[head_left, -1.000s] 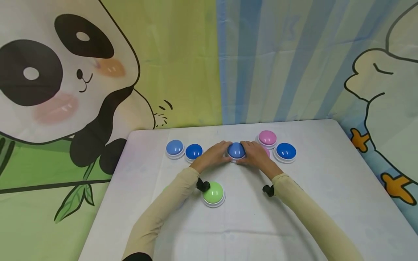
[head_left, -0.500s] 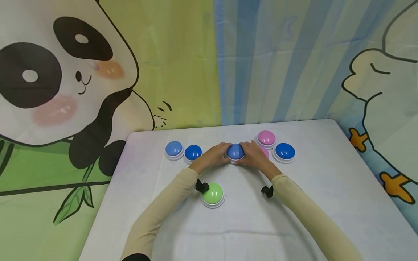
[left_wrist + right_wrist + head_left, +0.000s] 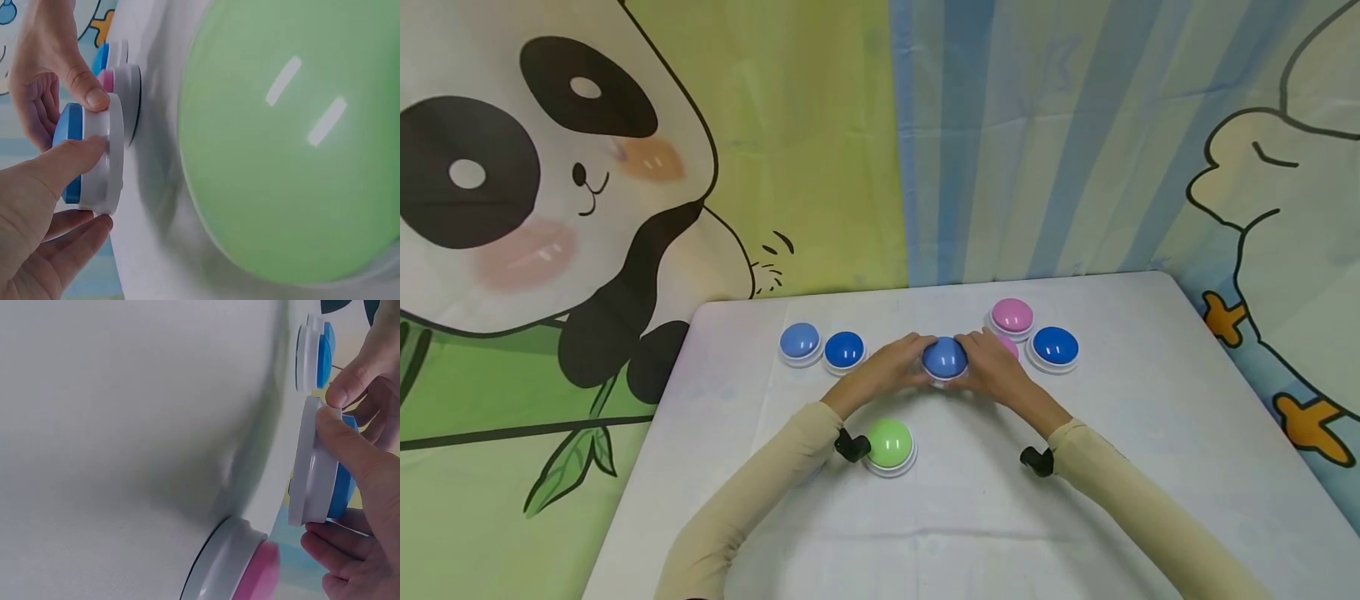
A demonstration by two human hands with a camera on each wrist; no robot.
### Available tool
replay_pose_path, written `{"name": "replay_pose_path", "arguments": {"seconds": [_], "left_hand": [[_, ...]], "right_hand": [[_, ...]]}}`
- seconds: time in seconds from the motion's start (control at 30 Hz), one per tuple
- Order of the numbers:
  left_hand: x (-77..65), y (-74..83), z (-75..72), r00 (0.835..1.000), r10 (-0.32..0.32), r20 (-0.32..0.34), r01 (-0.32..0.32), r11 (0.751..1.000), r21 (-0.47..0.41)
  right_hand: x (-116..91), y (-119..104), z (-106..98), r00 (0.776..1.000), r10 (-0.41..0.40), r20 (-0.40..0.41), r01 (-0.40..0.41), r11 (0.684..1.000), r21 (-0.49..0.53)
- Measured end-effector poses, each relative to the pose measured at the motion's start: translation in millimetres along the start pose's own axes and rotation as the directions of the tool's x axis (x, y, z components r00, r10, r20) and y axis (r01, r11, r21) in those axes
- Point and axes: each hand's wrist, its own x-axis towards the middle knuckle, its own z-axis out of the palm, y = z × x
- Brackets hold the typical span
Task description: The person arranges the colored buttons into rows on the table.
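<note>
A push button with a blue dome and a white round base [image 3: 944, 358] is held between both hands at the middle of the table. My left hand [image 3: 891, 367] grips its left side, thumb on the white base [image 3: 100, 181] and fingers under the far edge. On the opposite side my right hand [image 3: 996, 371] grips it the same way, its thumb [image 3: 340, 434] pressed to the base. Both wrist views show the button tilted on edge, with a gap between it and the white tabletop [image 3: 125, 425]. A green-domed button [image 3: 890, 444] sits nearer, beside the left wrist.
Two blue buttons [image 3: 844, 351] stand at the back left. At the back right are a pink button [image 3: 1012, 317], another blue button [image 3: 1055, 347] and a second pink one [image 3: 1009, 346], partly behind the right hand. The left sleeve [image 3: 760, 483] mostly hides another button. A cartoon curtain [image 3: 820, 150] hangs behind.
Both hands have drawn the blue button slightly nearer and up from the table. The forearms have spread a little apart. The other buttons have stayed put.
</note>
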Motion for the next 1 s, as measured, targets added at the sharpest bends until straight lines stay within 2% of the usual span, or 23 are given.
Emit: {"name": "replay_pose_path", "arguments": {"seconds": [0.23,0.57,1.0], "left_hand": [[-11.1,11.7,-1.8,0.999,0.021,-0.029,-0.021,1.000,0.009],[-17.4,22.7,7.8,0.996,0.080,-0.041,-0.078,0.996,0.038],[-34.7,54.2,16.2,0.996,0.078,0.049,-0.082,0.994,0.069]], "right_hand": [[-14,-5,-6,0.997,-0.059,-0.044,0.058,0.998,-0.014],[-33,-8,-9,0.999,-0.034,-0.029,0.033,0.999,-0.009],[-75,-14,-11,0.999,-0.048,-0.013,0.048,0.999,0.021]]}}
